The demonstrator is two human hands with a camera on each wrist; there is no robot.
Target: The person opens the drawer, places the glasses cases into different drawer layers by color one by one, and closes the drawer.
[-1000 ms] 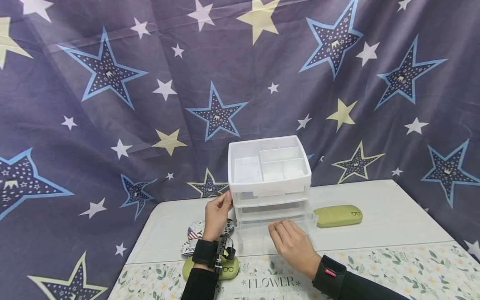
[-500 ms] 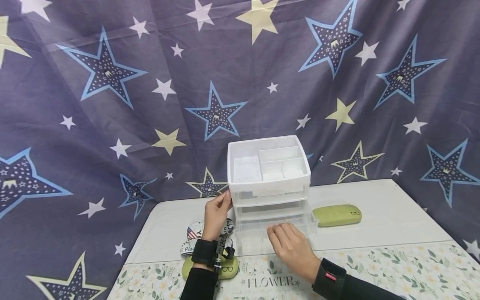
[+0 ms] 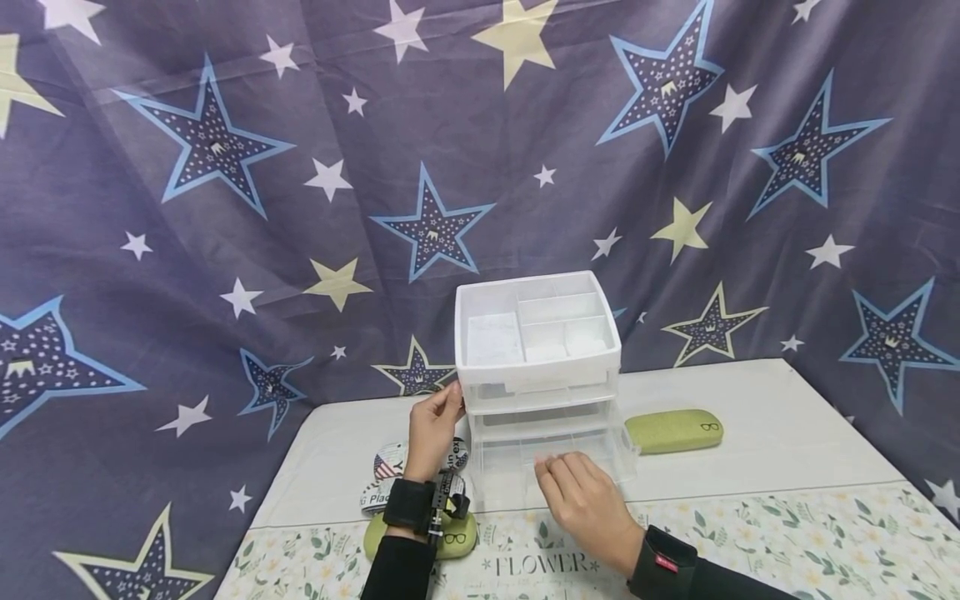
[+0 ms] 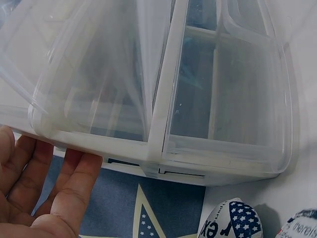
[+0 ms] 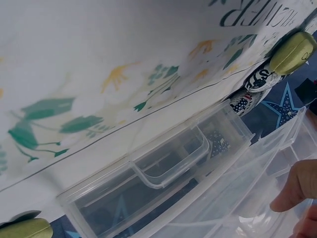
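Observation:
A white plastic drawer organizer (image 3: 540,367) with a divided top tray stands on the table. My left hand (image 3: 432,429) rests at its left side; in the left wrist view the fingertips (image 4: 86,166) touch the white frame's edge. A clear drawer (image 3: 501,467) projects from the lower part of the organizer. My right hand (image 3: 583,500) grips this drawer's front edge with bent fingers. In the right wrist view the thumb (image 5: 295,187) lies over the clear plastic, while the other fingers are mostly cut off. Another clear drawer with a handle (image 5: 173,166) sits beneath.
A green glasses case (image 3: 675,431) lies right of the organizer, close to the drawer. Another green case (image 3: 457,537) is under my left forearm, beside printed, rounded fabric items (image 3: 386,479). A star-patterned curtain (image 3: 480,208) hangs behind the table (image 3: 750,400).
The right hand has shifted slightly toward me, and the clear drawer stands a little farther out. The left hand and organizer body look unchanged.

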